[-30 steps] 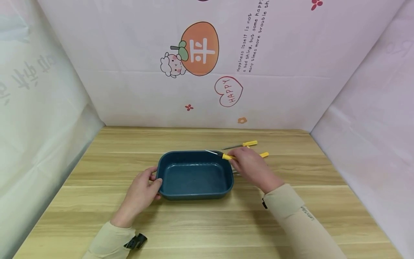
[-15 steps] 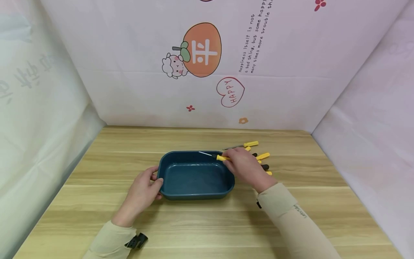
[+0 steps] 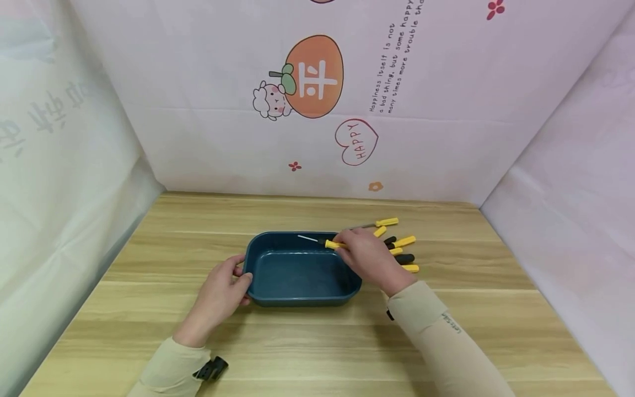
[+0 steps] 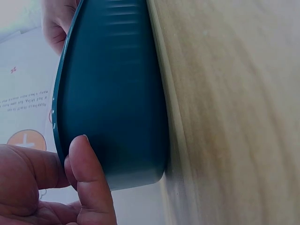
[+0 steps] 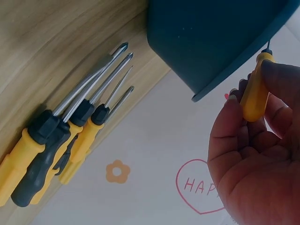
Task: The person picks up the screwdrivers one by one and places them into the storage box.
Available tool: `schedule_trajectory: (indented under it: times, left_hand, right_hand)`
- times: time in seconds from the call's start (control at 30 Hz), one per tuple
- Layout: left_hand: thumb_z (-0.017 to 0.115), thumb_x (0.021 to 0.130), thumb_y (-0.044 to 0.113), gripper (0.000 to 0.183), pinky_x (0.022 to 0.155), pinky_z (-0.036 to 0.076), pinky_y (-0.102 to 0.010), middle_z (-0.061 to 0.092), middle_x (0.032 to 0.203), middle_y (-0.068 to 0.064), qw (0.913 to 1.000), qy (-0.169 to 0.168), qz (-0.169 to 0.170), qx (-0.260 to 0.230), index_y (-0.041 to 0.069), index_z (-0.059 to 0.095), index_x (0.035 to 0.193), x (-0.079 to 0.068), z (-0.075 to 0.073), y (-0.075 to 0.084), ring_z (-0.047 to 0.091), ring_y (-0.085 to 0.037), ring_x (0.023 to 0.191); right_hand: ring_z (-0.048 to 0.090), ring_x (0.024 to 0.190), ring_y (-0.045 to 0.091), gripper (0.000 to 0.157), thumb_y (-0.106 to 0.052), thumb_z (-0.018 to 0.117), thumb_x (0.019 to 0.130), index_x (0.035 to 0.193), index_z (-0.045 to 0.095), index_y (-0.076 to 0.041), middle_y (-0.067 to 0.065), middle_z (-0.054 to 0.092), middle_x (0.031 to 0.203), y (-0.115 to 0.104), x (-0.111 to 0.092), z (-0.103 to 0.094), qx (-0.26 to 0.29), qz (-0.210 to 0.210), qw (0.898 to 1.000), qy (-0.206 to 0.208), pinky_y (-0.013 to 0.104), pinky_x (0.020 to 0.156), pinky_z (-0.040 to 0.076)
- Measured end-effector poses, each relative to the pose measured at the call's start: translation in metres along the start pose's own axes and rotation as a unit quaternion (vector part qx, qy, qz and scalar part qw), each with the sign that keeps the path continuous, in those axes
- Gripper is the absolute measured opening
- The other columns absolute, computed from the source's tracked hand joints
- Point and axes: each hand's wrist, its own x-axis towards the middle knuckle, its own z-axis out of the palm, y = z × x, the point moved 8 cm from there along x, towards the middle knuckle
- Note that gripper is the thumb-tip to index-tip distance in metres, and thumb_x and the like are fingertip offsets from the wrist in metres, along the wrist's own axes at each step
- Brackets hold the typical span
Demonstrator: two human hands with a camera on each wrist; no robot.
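Note:
A dark teal rectangular bin [image 3: 297, 275] stands on the table. My left hand [image 3: 215, 295] grips its left end, thumb on one side of the rim and fingers on the other, as the left wrist view also shows on the bin wall [image 4: 112, 93]. My right hand [image 3: 372, 259] pinches a small screwdriver [image 3: 332, 244] by its yellow handle [image 5: 255, 96]. The thin metal shaft points left over the bin's far right part, above the floor. No object lies on the visible bin floor. The right hand hides the bin's far right corner.
Several other screwdrivers with yellow and black handles [image 3: 405, 241] lie on the wooden table [image 3: 307, 353] right of the bin, partly behind the right hand. One yellow-handled screwdriver [image 3: 387, 222] lies farthest back. White printed sheets [image 3: 223, 149] enclose the back and sides.
My right hand has moved left with the screwdriver, its tip shifting farther over the bin. More of the screwdrivers on the table now show. The left hand keeps its grip.

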Motion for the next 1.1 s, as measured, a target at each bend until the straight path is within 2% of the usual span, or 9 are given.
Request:
schedule_trajectory:
  times: [0.53,1.1]
  left_hand:
    - [0.057,0.105,0.014,0.05,0.058,0.062,-0.03,0.056,0.114,-0.018,0.9999,0.007,-0.001,0.009,-0.002,0.046,0.151,-0.001,0.0,0.0,0.067,-0.014,0.06]
    - [0.057,0.105,0.014,0.05,0.058,0.062,-0.03,0.056,0.114,-0.017,0.9999,0.006,-0.003,0.01,-0.001,0.047,0.151,0.0,-0.002,-0.001,0.067,-0.014,0.06]
  right_hand:
    - [0.063,0.104,0.021,0.023,-0.024,0.066,0.104,0.123,0.071,-0.012,0.005,0.071,0.116,-0.008,0.01,0.011,0.024,0.001,0.999,-0.022,0.04,0.095,0.06]
    - [0.062,0.097,0.018,0.022,-0.023,0.069,0.102,0.121,0.073,-0.013,0.004,0.071,0.114,-0.019,0.026,0.028,0.018,-0.005,0.999,-0.043,0.037,0.094,0.061]
